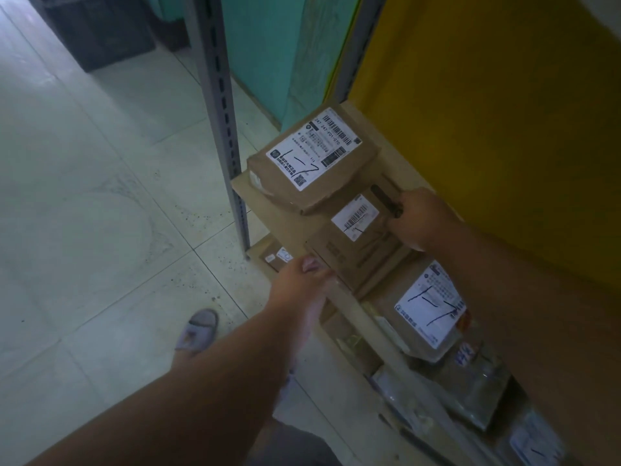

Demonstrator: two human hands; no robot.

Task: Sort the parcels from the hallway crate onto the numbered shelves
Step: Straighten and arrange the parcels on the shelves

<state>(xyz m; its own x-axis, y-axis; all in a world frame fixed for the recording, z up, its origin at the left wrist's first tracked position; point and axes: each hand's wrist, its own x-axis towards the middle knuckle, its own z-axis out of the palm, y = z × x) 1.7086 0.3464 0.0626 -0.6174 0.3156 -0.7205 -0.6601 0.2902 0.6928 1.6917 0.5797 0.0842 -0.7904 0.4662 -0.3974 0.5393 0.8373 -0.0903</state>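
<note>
Cardboard parcels lie in a row on a cardboard-lined shelf (pixel 258 206). The far parcel (pixel 312 163) has a white label hand-marked "1-7". Next to it is a smaller brown box (pixel 356 247) with a barcode label. My left hand (pixel 302 280) grips its near left corner, thumb on top. My right hand (pixel 420 220) holds its far right side and also pinches a dark marker pen (pixel 386 200). A nearer parcel (pixel 426 307) also carries a "1-7" label. Clear plastic bags (pixel 470 375) lie closest to me.
A grey slotted steel upright (pixel 225 122) stands at the shelf's left end. More boxes (pixel 275 257) sit on the level below. A yellow surface (pixel 504 112) fills the right. A dark crate (pixel 100 31) stands on the tiled floor at top left. My slippered foot (pixel 198 331) is beside the shelf.
</note>
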